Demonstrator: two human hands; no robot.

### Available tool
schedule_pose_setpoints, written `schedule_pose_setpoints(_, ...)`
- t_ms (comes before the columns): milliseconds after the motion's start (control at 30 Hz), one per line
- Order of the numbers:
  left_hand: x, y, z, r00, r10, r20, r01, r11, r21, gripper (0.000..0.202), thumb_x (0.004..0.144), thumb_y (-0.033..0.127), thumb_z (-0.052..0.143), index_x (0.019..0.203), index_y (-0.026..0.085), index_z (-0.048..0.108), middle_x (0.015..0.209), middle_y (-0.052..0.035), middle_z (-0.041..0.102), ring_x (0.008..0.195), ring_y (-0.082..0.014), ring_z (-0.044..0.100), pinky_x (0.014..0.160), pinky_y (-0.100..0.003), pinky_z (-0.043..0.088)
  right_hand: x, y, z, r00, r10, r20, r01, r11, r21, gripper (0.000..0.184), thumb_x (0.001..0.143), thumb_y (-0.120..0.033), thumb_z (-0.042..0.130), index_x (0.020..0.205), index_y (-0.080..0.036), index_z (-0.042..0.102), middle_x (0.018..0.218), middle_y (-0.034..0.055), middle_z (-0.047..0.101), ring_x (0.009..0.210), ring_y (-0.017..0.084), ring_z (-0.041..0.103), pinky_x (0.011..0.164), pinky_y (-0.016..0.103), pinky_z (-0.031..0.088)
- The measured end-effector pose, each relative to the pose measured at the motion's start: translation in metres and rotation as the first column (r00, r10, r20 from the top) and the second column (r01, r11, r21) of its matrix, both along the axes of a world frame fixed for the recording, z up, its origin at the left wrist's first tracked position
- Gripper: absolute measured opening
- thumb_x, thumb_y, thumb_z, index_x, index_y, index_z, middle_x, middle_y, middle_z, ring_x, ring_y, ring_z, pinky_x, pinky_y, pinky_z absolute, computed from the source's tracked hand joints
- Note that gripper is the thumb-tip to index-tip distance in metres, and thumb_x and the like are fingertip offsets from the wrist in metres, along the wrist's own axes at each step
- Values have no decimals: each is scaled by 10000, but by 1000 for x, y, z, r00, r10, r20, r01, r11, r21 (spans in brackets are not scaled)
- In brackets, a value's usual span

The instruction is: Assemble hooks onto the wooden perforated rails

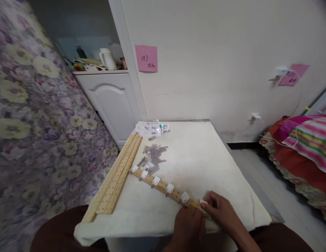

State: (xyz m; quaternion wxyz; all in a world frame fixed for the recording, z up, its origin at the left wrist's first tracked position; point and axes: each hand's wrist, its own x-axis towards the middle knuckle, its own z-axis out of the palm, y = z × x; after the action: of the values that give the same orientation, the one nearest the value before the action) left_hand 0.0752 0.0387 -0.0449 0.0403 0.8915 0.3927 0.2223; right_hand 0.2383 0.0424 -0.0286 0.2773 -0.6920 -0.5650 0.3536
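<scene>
A narrow wooden strip (pixel 163 187) with rows of small holes lies slantwise across the cloth-covered table. Several small white tags (pixel 170 189) sit along it, each with a metallic bit at the strip's edge. My left hand (pixel 188 222) is closed against the near side of the strip, close to its right end; most of its fingers are hidden. The thumb and fingers of my right hand (pixel 222 210) pinch the last white tag (pixel 203 202) at that end. Beyond the strip's far end lies a pile of small clear plastic packets (pixel 154 155).
Perforated wooden strips (pixel 118 175) lie along the table's left edge. Flat printed packages (pixel 149 130) rest at the back of the table (pixel 199 154). A floral curtain (pixel 47 122) hangs on the left, a white cabinet (pixel 110 101) stands behind, and a bed (pixel 305 147) is at right.
</scene>
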Motion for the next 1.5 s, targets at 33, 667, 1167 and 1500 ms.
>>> schedule_pose_setpoints(33,0,0,1,1000,-2,3,2,1000,1,101,737,113,505,770,207,523,698,-20,642,635,-185,596,558,-289,405,1,1,-2,1000,-6,-23,6,1000,-8,193,724,-378,600,676,-196,557,602,-30,594,580,124,515,544,216,351)
schedule_pose_setpoints(667,-5,-1,0,1000,1,10,0,996,-86,106,748,119,510,787,210,548,767,-25,663,696,-196,602,611,-302,421,-3,2,-4,949,-29,-315,-4,995,-104,219,706,-388,612,782,-205,520,550,-85,483,417,78,448,411,194,335)
schedule_pose_setpoints(1167,-65,-4,-11,964,260,54,-238,936,-258,179,845,200,417,954,212,558,773,-28,683,705,-166,635,630,-251,456,-9,23,22,979,156,-131,-130,974,186,200,766,-299,519,835,-171,656,785,26,666,747,173,595,680,252,439)
schedule_pose_setpoints(1500,-59,14,25,948,319,-1,-277,822,-497,217,889,233,384,990,246,575,883,-26,735,788,-174,692,646,-232,460,-28,43,20,912,306,-273,-285,952,114,226,771,-261,535,925,-166,671,689,-14,627,632,132,552,591,226,387)
